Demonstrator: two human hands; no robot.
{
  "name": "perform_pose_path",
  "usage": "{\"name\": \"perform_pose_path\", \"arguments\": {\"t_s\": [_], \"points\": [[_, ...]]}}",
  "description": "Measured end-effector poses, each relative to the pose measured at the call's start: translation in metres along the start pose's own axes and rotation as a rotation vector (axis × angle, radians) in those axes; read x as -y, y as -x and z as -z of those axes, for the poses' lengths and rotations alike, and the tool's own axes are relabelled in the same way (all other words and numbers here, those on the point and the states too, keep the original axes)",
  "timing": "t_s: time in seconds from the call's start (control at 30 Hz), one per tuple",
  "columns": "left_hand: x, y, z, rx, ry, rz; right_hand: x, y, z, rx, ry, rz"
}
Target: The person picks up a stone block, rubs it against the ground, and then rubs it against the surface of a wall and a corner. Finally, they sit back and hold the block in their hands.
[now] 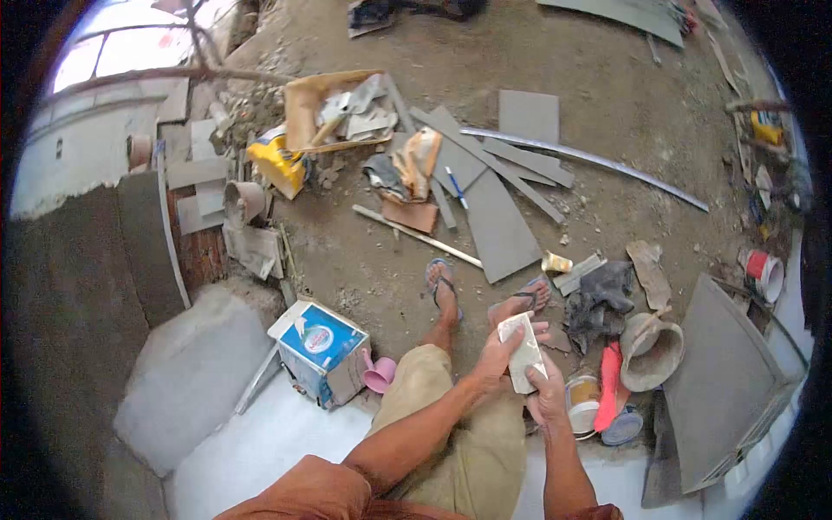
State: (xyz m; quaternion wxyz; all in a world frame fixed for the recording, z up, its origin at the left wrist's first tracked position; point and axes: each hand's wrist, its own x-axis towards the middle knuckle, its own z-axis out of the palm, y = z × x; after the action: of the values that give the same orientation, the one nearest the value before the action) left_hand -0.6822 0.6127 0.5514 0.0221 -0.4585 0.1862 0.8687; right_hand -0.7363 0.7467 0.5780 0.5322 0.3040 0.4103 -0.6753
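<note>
A pale, flat rectangular piece (523,354) with worn-looking patches is held up above my lap; its exact kind does not show. My left hand (494,357) grips its left edge, with the thumb lying on its face. From the lower right, my right hand (548,392) closes on its bottom end, thumb over the front. Below the hands are my knees in tan shorts (472,425) and my feet in flip-flops (526,296).
Cut grey tiles (498,225), a long metal strip (598,163) and a blue-white pen (456,187) lie on the dirt ahead. A blue box (322,342) and pink mug (379,373) stand left. At right are a mortar-crusted bucket (652,351), red glove-like item (610,386) and leaning tiles (728,381).
</note>
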Motion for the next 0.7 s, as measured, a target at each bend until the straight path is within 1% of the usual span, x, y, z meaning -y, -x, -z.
{"name": "perform_pose_path", "arguments": {"t_s": [0.03,0.1,0.17,0.2,0.23,0.3,0.37,0.43,0.47,0.5,0.57,0.63,0.7], "points": [[-0.012,0.008,-0.003,0.028,0.016,-0.005,-0.009,0.001,-0.007,0.001,0.009,-0.026],[-0.016,0.022,0.027,0.022,0.041,-0.037,-0.013,-0.001,-0.020,0.015,0.109,-0.077],[-0.023,0.042,0.049,0.101,0.170,-0.118,-0.012,-0.002,-0.040,0.220,0.339,-0.212],[-0.033,0.054,0.057,0.116,0.156,-0.111,-0.013,-0.002,-0.050,0.238,0.376,-0.227],[-0.043,0.064,0.066,0.105,0.185,-0.145,-0.015,-0.003,-0.059,0.273,0.371,-0.316],[-0.062,0.084,0.076,0.198,0.121,-0.086,-0.017,-0.002,-0.079,0.328,0.364,-0.507],[-0.067,0.098,0.084,0.156,0.159,-0.182,-0.031,-0.007,-0.103,0.352,0.437,-0.521],[-0.057,0.103,0.101,0.027,0.243,-0.215,-0.040,-0.015,-0.122,0.400,0.754,-0.526],[-0.047,0.102,0.108,-0.037,0.310,-0.253,-0.044,-0.013,-0.141,0.393,0.837,-0.495],[-0.049,0.107,0.108,-0.050,0.351,-0.282,-0.044,-0.015,-0.155,0.404,0.882,-0.520],[-0.052,0.122,0.107,-0.132,0.384,-0.423,-0.045,-0.015,-0.174,0.427,1.055,-0.572],[-0.049,0.134,0.105,-0.163,0.478,-0.475,-0.043,-0.023,-0.163,0.461,1.139,-0.634],[-0.048,0.146,0.106,-0.115,0.444,-0.563,-0.040,-0.027,-0.165,0.391,0.872,-0.864]]}}
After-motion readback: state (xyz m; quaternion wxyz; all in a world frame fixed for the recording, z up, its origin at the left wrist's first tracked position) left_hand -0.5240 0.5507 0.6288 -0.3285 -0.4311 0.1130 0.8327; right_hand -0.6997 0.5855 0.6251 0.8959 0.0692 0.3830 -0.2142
